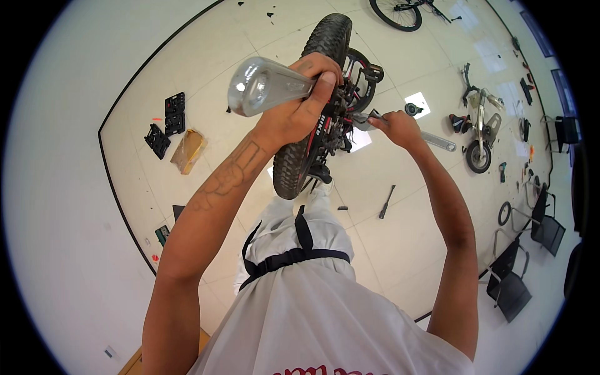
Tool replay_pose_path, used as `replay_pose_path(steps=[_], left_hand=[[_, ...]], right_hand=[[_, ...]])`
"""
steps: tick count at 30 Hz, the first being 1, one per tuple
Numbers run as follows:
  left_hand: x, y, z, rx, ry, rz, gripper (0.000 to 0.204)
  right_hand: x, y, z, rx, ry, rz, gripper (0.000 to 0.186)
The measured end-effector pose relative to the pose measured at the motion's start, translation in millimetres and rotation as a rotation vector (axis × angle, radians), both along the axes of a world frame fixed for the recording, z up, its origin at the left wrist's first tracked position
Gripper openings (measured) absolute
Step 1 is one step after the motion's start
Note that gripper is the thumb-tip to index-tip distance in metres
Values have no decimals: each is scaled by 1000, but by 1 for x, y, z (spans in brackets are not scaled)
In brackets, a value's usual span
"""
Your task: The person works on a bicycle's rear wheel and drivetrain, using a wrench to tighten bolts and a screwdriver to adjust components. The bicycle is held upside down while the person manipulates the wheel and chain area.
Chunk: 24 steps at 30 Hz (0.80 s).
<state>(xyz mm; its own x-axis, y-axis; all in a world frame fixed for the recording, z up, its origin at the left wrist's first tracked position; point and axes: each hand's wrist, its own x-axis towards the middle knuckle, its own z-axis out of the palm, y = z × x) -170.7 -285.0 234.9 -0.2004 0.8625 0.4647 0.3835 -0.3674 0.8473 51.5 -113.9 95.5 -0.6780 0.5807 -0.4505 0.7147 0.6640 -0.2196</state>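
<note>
A clear, see-through bottle (259,87) is tilted with its broad base toward the upper left. My left hand (306,100) is closed around its narrow end, directly over a bicycle wheel with a thick knobby black tyre (290,169). In my right hand (400,128), fingers closed, is a large silver adjustable wrench (437,141). Its handle sticks out to the right, and its head lies close to the middle of the wheel, beside the red and black frame parts. Whether the jaws touch anything there, I cannot tell. My left fingertips are partly hidden behind the wheel.
Black tool cases (175,112) and a yellow-brown box (189,152) lie on the left floor. A dark long-handled tool (387,201) rests right of my feet. Farther right are a small-wheeled bike frame (480,128) and black chairs (509,290). Another bicycle wheel (400,15) is at the top.
</note>
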Motion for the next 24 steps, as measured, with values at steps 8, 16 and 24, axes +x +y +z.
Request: replay_pose_path(steps=[8, 16, 24], left_hand=[[-1, 0, 2, -18, 21, -4, 23], [-8, -1, -4, -1, 75, -16, 22], [-25, -6, -8, 19, -41, 29, 21]], right_hand=[[20, 7, -17, -15, 191, 117, 54], [13, 4, -11, 3, 49, 103, 60], [9, -6, -6, 55, 17, 111, 63]])
